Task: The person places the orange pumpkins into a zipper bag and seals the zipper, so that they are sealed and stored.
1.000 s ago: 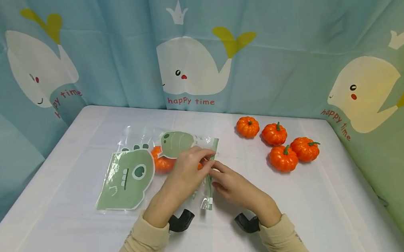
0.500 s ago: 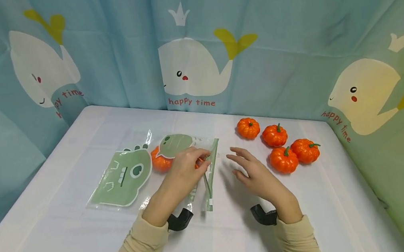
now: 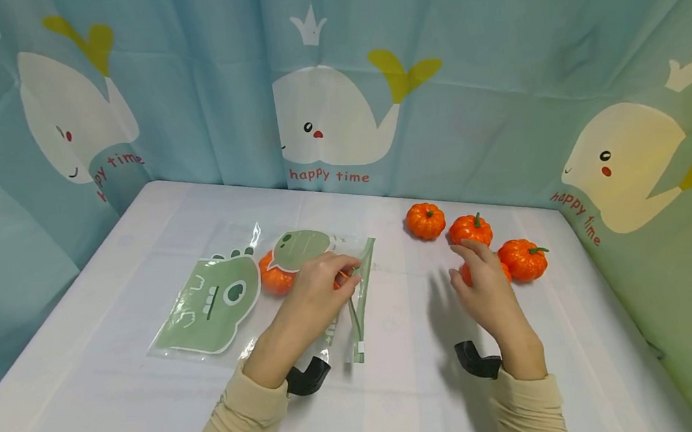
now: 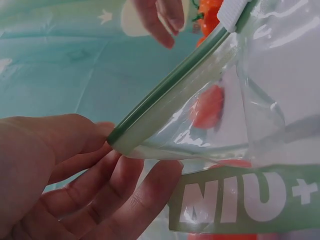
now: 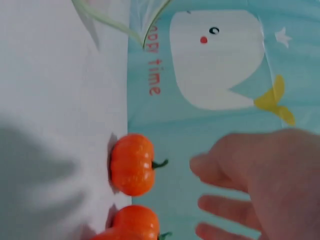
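A clear zip bag with green monster prints lies on the table, an orange toy pumpkin showing through it. My left hand pinches the bag's mouth; in the left wrist view its thumb and fingers hold the green zip edge, and the mouth gapes. My right hand hovers with spread fingers over the front toy pumpkin, partly hiding it, and holds nothing. Beside it sit three more toy pumpkins: a back-left one, a middle one and a right one.
A white cloth covers the table. Behind it hangs a blue-green curtain with whale prints. Black wrist mounts sit under both wrists. The bag's white slider is at the near end of its zip.
My right hand has left the bag's mouth and moved right to above the front pumpkin. My left hand keeps its hold on the bag, which has flattened and shifted slightly.
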The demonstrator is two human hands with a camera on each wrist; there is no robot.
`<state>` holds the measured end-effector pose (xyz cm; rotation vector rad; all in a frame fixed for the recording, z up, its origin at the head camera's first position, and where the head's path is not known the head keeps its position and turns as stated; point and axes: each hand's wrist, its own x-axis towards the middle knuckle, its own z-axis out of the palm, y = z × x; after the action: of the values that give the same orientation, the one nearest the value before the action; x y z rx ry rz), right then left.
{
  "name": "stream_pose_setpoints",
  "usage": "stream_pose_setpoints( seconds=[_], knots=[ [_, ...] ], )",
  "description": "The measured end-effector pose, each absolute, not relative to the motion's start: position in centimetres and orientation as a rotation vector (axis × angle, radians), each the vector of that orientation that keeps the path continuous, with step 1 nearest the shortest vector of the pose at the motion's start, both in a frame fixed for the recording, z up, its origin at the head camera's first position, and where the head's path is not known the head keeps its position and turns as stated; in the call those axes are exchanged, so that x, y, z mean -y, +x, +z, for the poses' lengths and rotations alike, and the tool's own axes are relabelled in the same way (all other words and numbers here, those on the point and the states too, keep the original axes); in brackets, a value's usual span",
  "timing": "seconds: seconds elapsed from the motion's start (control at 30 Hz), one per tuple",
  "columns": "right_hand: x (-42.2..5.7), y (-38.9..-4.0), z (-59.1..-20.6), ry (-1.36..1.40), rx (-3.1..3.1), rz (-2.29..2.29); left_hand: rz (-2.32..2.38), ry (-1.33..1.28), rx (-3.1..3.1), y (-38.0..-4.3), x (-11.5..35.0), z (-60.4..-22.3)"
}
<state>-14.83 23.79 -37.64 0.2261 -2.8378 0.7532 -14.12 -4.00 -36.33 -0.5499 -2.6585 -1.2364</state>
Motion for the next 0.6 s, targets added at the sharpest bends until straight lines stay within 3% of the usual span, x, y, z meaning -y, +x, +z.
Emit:
stream_pose_setpoints(
  seconds=[0.23,0.6],
  knots=[
    [-24.7,-14.9,-37.8,-0.011,2.912,0.656,-1.235,-0.535,2.665,-14.1,4.0,-36.2],
    [-25.2,-15.4,-39.1,-0.08,2.946,0.633,-1.233,-0.536,2.667,-14.1,4.0,-36.4]
  ],
)
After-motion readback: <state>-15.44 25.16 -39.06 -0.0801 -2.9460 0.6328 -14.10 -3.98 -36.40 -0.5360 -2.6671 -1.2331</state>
